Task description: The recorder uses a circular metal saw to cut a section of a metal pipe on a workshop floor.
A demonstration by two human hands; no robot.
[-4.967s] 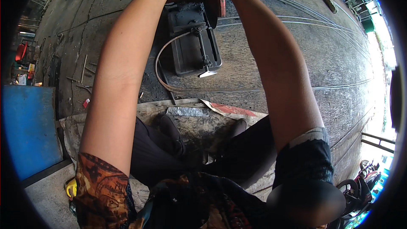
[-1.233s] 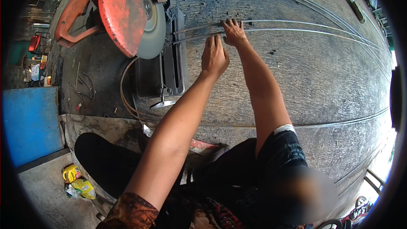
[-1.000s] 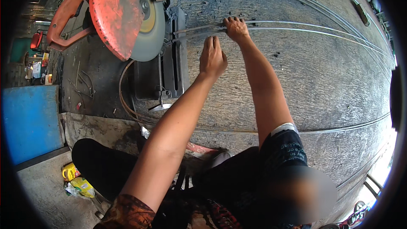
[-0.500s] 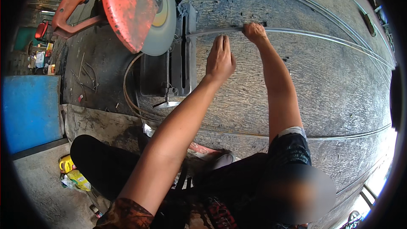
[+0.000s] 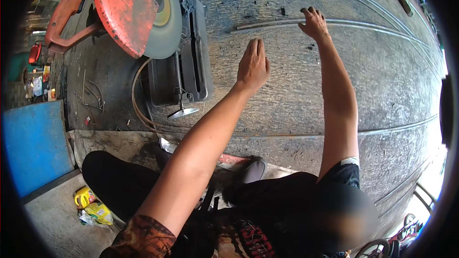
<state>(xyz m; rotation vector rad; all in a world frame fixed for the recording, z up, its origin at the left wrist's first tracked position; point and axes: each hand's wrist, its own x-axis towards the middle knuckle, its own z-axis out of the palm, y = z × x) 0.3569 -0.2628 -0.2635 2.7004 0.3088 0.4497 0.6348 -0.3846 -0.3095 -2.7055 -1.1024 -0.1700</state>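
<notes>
Two thin metal bars (image 5: 267,24) lie side by side on the dark, rough floor plate. Their left ends rest a short way right of a red cut-off saw (image 5: 122,12), apart from its base. Over the bars, my right hand (image 5: 314,25) is open, fingers spread and thumb out to the left. My left hand (image 5: 253,67) hovers below the bars' left ends, its fingers straight and side by side, with nothing visible in them. The saw's grey abrasive disc (image 5: 165,36) is partly covered by its red guard. Beneath it is the black base with a vise (image 5: 193,59).
More long metal rods (image 5: 363,2) cross the plate at the upper right. One rod (image 5: 377,133) lies nearer me. A cable (image 5: 136,86) curls beside the saw base. A blue panel (image 5: 36,145) stands at left, with yellow packages (image 5: 98,212) below it.
The bars' left ends have come away from the saw's vise to the right. My right hand has let go of the bars and spread its fingers. My left hand keeps its pose.
</notes>
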